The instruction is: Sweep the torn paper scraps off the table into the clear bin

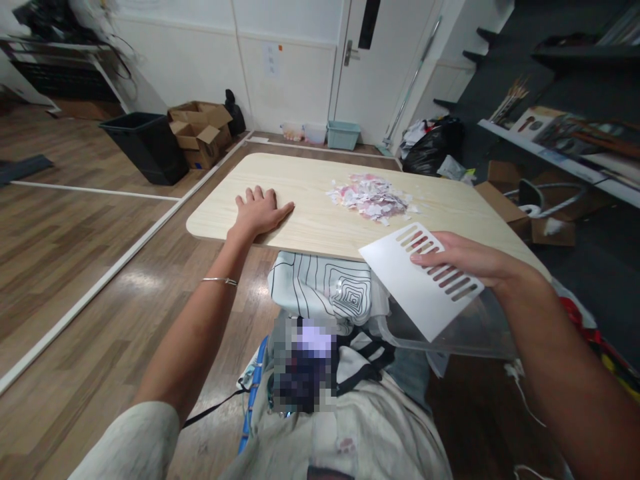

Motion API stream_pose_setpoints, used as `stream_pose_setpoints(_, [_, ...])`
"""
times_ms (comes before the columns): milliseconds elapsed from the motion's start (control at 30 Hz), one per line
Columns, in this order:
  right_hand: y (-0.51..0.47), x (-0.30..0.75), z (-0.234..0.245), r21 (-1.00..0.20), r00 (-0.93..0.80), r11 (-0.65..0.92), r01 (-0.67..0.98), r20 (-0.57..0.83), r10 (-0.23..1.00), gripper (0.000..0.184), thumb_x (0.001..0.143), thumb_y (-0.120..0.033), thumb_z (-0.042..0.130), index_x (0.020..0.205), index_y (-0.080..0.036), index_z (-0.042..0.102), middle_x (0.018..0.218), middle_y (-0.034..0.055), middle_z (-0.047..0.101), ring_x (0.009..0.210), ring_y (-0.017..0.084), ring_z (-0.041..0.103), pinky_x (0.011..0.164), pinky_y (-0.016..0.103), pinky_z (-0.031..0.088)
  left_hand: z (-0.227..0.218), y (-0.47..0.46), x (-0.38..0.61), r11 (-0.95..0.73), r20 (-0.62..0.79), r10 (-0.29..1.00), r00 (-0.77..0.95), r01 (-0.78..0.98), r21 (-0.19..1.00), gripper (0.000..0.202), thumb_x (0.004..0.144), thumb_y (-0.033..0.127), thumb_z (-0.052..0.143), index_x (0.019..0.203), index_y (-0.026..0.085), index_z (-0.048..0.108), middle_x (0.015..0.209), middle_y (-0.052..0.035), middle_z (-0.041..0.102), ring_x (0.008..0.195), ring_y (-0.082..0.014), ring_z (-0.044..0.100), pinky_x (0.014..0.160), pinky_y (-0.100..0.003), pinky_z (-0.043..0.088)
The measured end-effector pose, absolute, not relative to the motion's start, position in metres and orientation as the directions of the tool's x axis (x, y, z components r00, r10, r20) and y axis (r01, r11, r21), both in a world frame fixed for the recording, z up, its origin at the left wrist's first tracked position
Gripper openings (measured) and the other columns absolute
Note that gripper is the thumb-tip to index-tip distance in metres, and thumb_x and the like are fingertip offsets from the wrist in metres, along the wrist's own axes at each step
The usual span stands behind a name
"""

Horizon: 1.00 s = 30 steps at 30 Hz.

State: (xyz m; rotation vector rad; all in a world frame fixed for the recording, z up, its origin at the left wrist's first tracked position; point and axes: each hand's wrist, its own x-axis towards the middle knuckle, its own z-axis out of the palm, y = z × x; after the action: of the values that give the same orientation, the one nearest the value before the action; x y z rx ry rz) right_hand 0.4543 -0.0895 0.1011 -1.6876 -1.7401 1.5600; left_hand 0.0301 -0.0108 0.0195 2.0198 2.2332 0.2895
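Your left hand (pixel 260 210) lies flat and open on the table (pixel 310 227), near its front edge, and your right hand (pixel 467 257) is closed on a white slotted card (pixel 420 283), held up just off the table's near edge over a clear bin (pixel 470 330). The paper scraps (pixel 371 195) all sit in one pile in the middle of the table, so none look cleaned up yet. There is lots of bare table between your left hand and the pile.

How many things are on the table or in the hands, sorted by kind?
Hands: 2, left hand flat on the table, right hand holding a board.
White slotted board: 1
Pile of paper scraps: 1
Clear plastic bin: 1
Total: 5
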Motion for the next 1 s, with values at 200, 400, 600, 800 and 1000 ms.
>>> stream_pose_setpoints(200, [-0.088,0.455,0.099,-0.790,-0.264,-0.264,0.554,-0.468,0.843,0.060,0.063,-0.052,0.114,0.101,-0.024,0.077,0.085,0.0010,0.084,0.071,0.022,0.078,0.062,0.030,0.061,0.018,-0.010,0.029,0.091,0.055,0.993,-0.106,0.969,0.228,0.098,0.110,0.082,0.032,0.179,0.018,0.058,0.198,-0.0307,0.047,0.186,-0.0581,0.034,0.147,-0.083,0.030])
stream_pose_setpoints(400, [-0.088,0.453,0.096,-0.775,-0.288,-0.246,0.582,-0.479,0.829,0.054,0.067,-0.051,0.110,0.101,-0.026,0.076,0.084,0.0001,0.083,0.071,0.022,0.077,0.062,0.030,0.060,0.018,-0.010,0.029,0.090,0.059,0.992,-0.107,0.966,0.244,0.095,0.111,0.080,0.033,0.180,0.021,0.058,0.196,-0.0291,0.050,0.186,-0.0581,0.034,0.146,-0.085,0.029])
stream_pose_setpoints(600, [-0.091,0.447,0.096,-0.778,-0.299,-0.273,0.566,-0.503,0.811,0.055,0.063,-0.048,0.111,0.100,-0.026,0.077,0.088,0.0000,0.084,0.072,0.021,0.077,0.063,0.029,0.060,0.018,-0.010,0.029,0.092,0.057,0.993,-0.108,0.968,0.235,0.098,0.109,0.083,0.031,0.180,0.022,0.058,0.196,-0.0272,0.050,0.186,-0.0572,0.035,0.147,-0.083,0.030])
stream_pose_setpoints(800, [-0.095,0.444,0.107,-0.799,-0.237,-0.323,0.507,-0.490,0.839,0.054,0.062,-0.035,0.112,0.098,-0.024,0.073,0.081,-0.0006,0.077,0.068,0.018,0.070,0.061,0.027,0.057,0.022,-0.013,0.032,0.103,0.027,0.994,-0.109,0.980,0.173,0.100,0.111,0.080,0.024,0.182,0.016,0.055,0.198,-0.0304,0.045,0.187,-0.0560,0.034,0.147,-0.079,0.031])
stream_pose_setpoints(1000, [-0.095,0.447,0.105,-0.790,-0.246,-0.322,0.522,-0.501,0.830,0.048,0.067,-0.037,0.108,0.100,-0.023,0.075,0.084,0.0007,0.080,0.070,0.018,0.071,0.063,0.027,0.057,0.023,-0.015,0.034,0.109,0.024,0.993,-0.114,0.982,0.154,0.099,0.113,0.079,0.023,0.180,0.014,0.056,0.199,-0.0311,0.044,0.187,-0.0550,0.035,0.148,-0.078,0.032])
